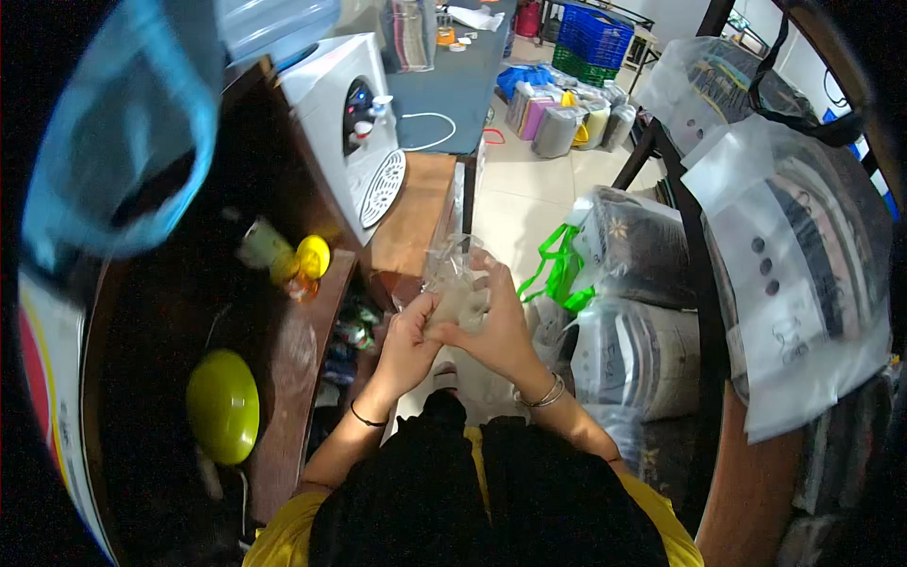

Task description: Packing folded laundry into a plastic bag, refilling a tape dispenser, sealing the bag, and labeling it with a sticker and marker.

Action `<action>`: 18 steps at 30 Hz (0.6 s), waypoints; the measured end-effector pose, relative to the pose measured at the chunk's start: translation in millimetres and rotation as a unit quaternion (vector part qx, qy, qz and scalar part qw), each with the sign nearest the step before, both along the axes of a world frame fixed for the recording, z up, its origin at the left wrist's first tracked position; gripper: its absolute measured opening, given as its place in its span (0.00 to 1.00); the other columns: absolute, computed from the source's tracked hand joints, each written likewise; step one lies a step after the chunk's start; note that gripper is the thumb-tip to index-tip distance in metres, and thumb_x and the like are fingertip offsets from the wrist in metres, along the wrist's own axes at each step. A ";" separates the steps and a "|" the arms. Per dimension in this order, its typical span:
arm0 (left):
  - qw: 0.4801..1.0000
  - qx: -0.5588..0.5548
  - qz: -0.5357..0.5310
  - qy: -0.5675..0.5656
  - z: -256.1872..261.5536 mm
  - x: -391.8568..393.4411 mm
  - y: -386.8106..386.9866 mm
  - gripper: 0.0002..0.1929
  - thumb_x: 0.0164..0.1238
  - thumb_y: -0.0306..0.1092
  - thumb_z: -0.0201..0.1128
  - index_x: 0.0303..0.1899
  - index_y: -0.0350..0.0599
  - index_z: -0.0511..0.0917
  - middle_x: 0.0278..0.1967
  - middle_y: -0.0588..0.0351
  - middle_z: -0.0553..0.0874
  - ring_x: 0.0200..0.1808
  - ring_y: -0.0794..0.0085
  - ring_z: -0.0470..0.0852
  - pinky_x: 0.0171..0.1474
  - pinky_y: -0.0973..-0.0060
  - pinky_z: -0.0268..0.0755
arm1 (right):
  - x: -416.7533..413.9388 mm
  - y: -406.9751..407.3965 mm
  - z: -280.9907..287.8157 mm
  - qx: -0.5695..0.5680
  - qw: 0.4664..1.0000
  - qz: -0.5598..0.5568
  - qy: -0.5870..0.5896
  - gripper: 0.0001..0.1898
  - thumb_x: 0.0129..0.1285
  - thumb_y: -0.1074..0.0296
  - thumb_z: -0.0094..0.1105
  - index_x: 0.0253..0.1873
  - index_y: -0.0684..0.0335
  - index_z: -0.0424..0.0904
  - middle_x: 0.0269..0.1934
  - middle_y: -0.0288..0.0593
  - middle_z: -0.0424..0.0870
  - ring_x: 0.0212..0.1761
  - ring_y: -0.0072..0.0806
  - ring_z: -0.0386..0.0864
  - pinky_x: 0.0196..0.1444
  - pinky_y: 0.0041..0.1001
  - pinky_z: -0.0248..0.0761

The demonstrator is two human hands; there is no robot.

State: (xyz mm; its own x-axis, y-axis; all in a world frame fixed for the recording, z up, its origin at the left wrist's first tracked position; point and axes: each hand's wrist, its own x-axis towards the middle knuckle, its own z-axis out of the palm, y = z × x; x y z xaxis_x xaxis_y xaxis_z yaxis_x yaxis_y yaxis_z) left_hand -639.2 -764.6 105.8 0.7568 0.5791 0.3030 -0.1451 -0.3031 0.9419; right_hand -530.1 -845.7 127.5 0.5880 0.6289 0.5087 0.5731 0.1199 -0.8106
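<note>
Between my two hands, in front of my body, is a clear plastic bag (453, 264) with something pale inside that I cannot make out. My left hand (409, 344) grips its lower left side, thumb on top. The fingers of my right hand (499, 329) curl around the right side, and its thumb reaches across toward the left thumb. Beyond my hands stands a white water dispenser (322, 106) with a patterned drip tray (383, 187), on a brown wooden surface (418, 205).
To the left, a dark wooden shelf (301, 354) holds a yellow-green bowl (223, 406). Plastic-wrapped textile bundles (634, 248) are stacked at right, beside a green strap (556, 273). Farther off are a grey tabletop (443, 106), a blue crate (595, 35) and more wrapped bundles (560, 131) on the tiled floor.
</note>
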 end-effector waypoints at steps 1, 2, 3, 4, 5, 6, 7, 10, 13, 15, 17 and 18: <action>1.000 0.003 -0.009 0.002 3.2 11.4 9.6 0.09 0.63 0.26 0.58 0.42 0.32 0.74 0.31 0.54 0.80 0.35 0.80 0.77 0.38 0.79 0.69 | 14.6 10.8 -6.4 0.003 1.000 -0.009 0.002 0.11 0.65 0.66 0.50 0.43 0.68 0.75 0.42 0.41 0.76 0.47 0.27 0.71 0.47 0.28 0.69; 0.998 0.012 -0.025 0.062 9.3 21.4 18.1 0.09 0.63 0.26 0.58 0.42 0.32 0.74 0.31 0.55 0.80 0.35 0.81 0.77 0.38 0.79 0.69 | 31.7 23.1 -18.8 0.039 0.995 0.010 0.096 0.10 0.62 0.70 0.53 0.46 0.68 0.75 0.43 0.42 0.77 0.47 0.28 0.72 0.47 0.28 0.69; 0.992 0.021 -0.038 0.122 15.7 32.4 27.1 0.08 0.64 0.26 0.57 0.42 0.32 0.74 0.31 0.55 0.80 0.35 0.81 0.77 0.38 0.79 0.69 | 48.1 35.2 -21.4 0.075 0.979 0.031 0.188 0.12 0.60 0.74 0.56 0.49 0.68 0.74 0.44 0.43 0.78 0.48 0.29 0.73 0.47 0.28 0.70; 0.988 -0.085 -0.093 0.088 18.1 45.3 34.4 0.08 0.66 0.28 0.57 0.43 0.34 0.73 0.31 0.59 0.79 0.34 0.82 0.76 0.38 0.81 0.67 | 66.5 44.2 -21.7 0.052 0.963 0.003 0.263 0.12 0.64 0.67 0.55 0.50 0.66 0.73 0.47 0.45 0.79 0.48 0.32 0.76 0.51 0.28 0.69; 0.988 -0.081 -0.099 0.091 17.9 55.9 45.2 0.08 0.66 0.28 0.57 0.43 0.34 0.73 0.31 0.59 0.79 0.34 0.82 0.76 0.38 0.81 0.67 | 87.1 51.9 -19.9 0.057 0.963 -0.003 0.264 0.12 0.64 0.67 0.55 0.50 0.66 0.73 0.47 0.45 0.79 0.48 0.32 0.76 0.51 0.28 0.69; 0.981 -0.134 -0.125 0.056 15.3 64.4 58.5 0.09 0.67 0.30 0.56 0.44 0.36 0.72 0.30 0.61 0.78 0.33 0.82 0.75 0.38 0.83 0.66 | 106.3 60.6 -13.5 0.114 0.896 0.087 0.420 0.11 0.66 0.65 0.53 0.47 0.65 0.74 0.47 0.46 0.79 0.49 0.32 0.77 0.52 0.28 0.69; 0.971 -0.188 -0.149 0.020 12.8 74.3 72.9 0.09 0.68 0.31 0.56 0.44 0.38 0.72 0.30 0.62 0.77 0.33 0.83 0.74 0.38 0.84 0.65 | 121.6 70.2 -10.1 0.167 0.794 0.175 0.558 0.11 0.68 0.62 0.51 0.45 0.64 0.74 0.48 0.48 0.80 0.49 0.33 0.77 0.53 0.29 0.69; 0.947 -0.268 -0.167 -0.050 23.0 110.8 109.2 0.11 0.67 0.34 0.56 0.46 0.40 0.72 0.30 0.62 0.76 0.30 0.81 0.71 0.36 0.84 0.63 | 169.8 100.3 -34.7 0.259 0.676 0.242 0.646 0.14 0.72 0.61 0.42 0.42 0.64 0.74 0.44 0.47 0.81 0.47 0.35 0.78 0.53 0.31 0.70; 0.894 -0.359 -0.205 -0.175 35.8 146.1 143.2 0.18 0.66 0.43 0.58 0.50 0.41 0.71 0.31 0.61 0.74 0.32 0.74 0.71 0.41 0.75 0.63 | 218.6 118.6 -34.7 0.314 0.642 0.151 0.683 0.12 0.71 0.61 0.43 0.40 0.61 0.73 0.35 0.42 0.79 0.39 0.29 0.77 0.46 0.25 0.70; 0.845 -0.417 -0.230 -0.243 26.4 175.7 162.1 0.19 0.67 0.44 0.57 0.51 0.41 0.71 0.32 0.60 0.74 0.35 0.71 0.71 0.47 0.72 0.63 | 248.2 135.6 -51.2 0.345 0.602 0.414 0.589 0.12 0.72 0.61 0.42 0.39 0.60 0.73 0.31 0.38 0.75 0.31 0.25 0.72 0.37 0.22 0.67; 0.800 -0.471 -0.230 -0.292 27.4 206.9 184.4 0.17 0.68 0.42 0.55 0.51 0.41 0.71 0.33 0.60 0.74 0.37 0.70 0.71 0.50 0.70 0.63 | 258.6 150.6 -47.7 0.325 0.605 0.362 0.630 0.14 0.72 0.57 0.42 0.42 0.61 0.74 0.28 0.35 0.73 0.25 0.22 0.66 0.29 0.20 0.63; 0.750 -0.523 -0.228 -0.336 26.2 219.8 194.2 0.15 0.70 0.40 0.53 0.51 0.42 0.71 0.34 0.59 0.75 0.39 0.68 0.71 0.53 0.68 0.63 | 252.0 157.5 -22.2 0.249 0.680 0.263 0.638 0.13 0.70 0.59 0.46 0.43 0.62 0.75 0.28 0.34 0.73 0.24 0.19 0.66 0.26 0.19 0.60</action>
